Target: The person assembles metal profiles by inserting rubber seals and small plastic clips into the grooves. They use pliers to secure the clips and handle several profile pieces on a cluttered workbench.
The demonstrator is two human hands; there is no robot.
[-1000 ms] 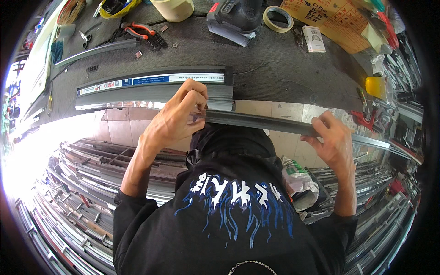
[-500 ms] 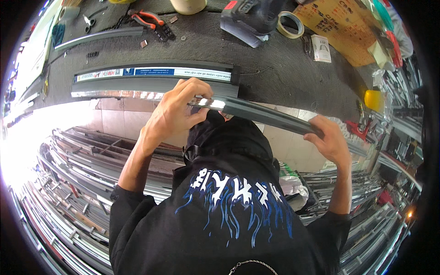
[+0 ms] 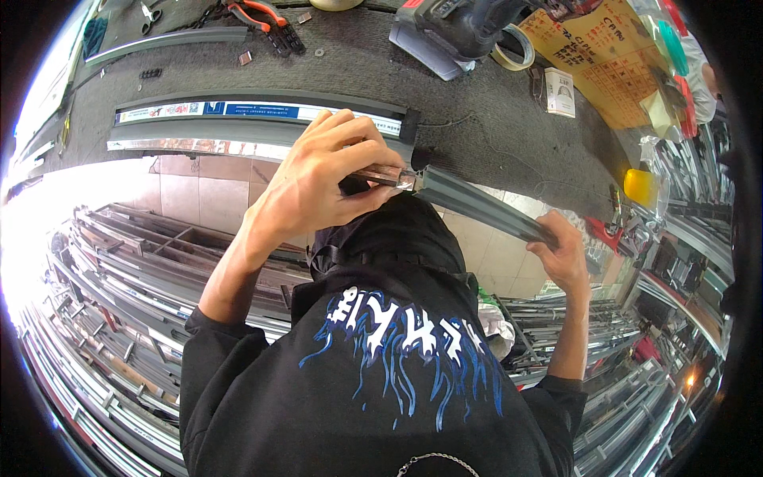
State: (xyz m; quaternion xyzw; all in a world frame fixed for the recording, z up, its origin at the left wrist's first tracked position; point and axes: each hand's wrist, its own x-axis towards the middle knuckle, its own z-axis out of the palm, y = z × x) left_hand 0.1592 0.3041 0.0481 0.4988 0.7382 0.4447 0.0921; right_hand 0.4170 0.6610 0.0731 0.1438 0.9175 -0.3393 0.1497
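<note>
My right hand (image 3: 564,250) is closed round the right end of a dark grey metal profile (image 3: 485,208), a long narrow strip tilted down to the right in front of the bench edge. At the profile's left end, my left hand (image 3: 318,175) grips a short brown metal bar (image 3: 377,174) with a shiny end. That shiny end meets the profile's end; I cannot tell whether it sits inside. Behind my left hand, another grey profile (image 3: 262,127) with a blue and white label strip lies along the bench edge.
The dark-covered bench (image 3: 334,71) carries orange-handled pliers (image 3: 266,25), a black power tool (image 3: 445,36), a tape roll (image 3: 515,49), a small white box (image 3: 559,92) and a yellow written-on sheet (image 3: 600,60). Metal lengths (image 3: 119,318) are stacked below on the left, and others on the right.
My left hand has moved slightly right and turned, so the brown bar at the profile's end now shows. The right hand has shifted slightly down and left with the profile. The view has shifted slightly.
</note>
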